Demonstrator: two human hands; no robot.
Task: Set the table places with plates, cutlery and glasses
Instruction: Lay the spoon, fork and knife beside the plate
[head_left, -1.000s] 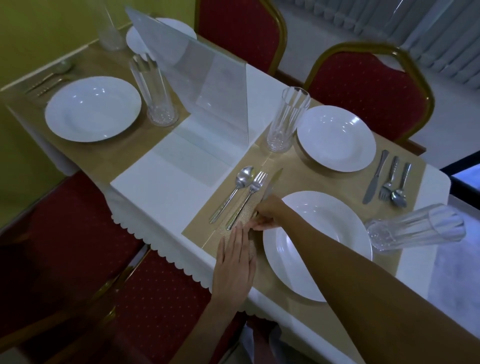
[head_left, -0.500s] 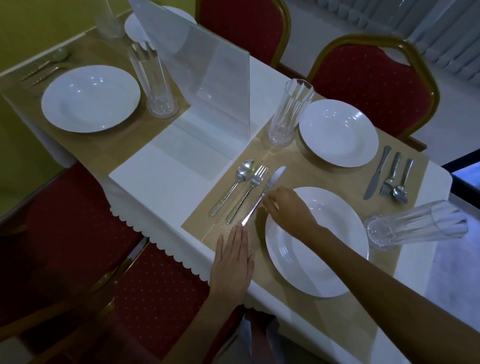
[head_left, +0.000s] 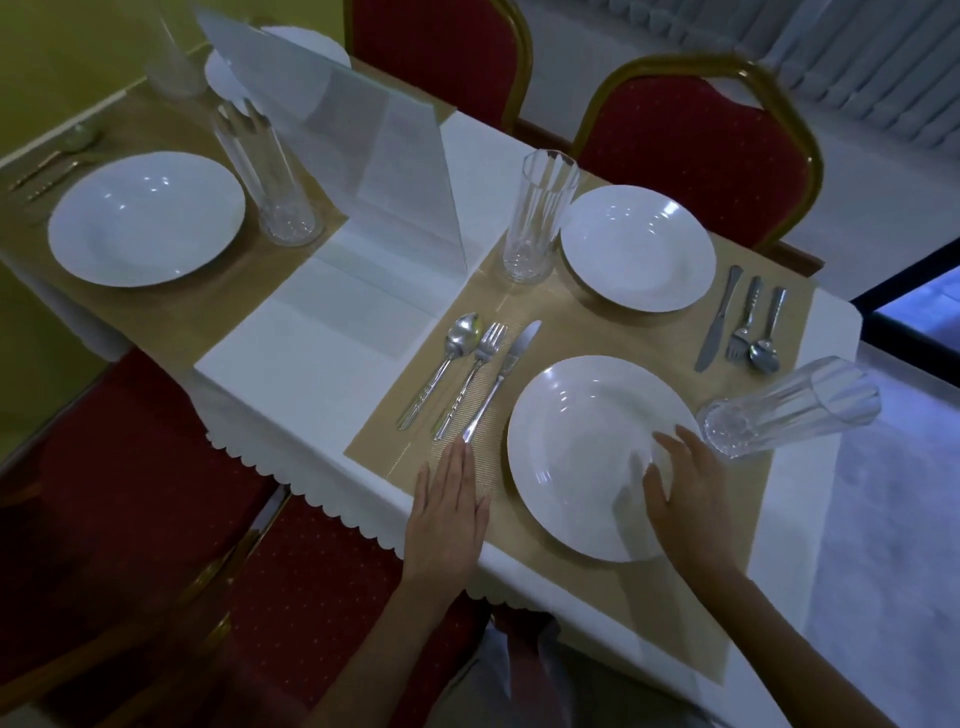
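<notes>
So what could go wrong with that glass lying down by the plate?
The tipped glass lies on its side near the table edge, so it might roll off and break. The right hand rests on the plate right beside it; a nudge could bump the glass. The left hand lies flat near the knife and could knock it crooked.

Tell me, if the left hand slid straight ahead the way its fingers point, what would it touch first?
Probably the knife: the left hand lies flat on the mat, middle fingertip almost at the handle's end.
</notes>
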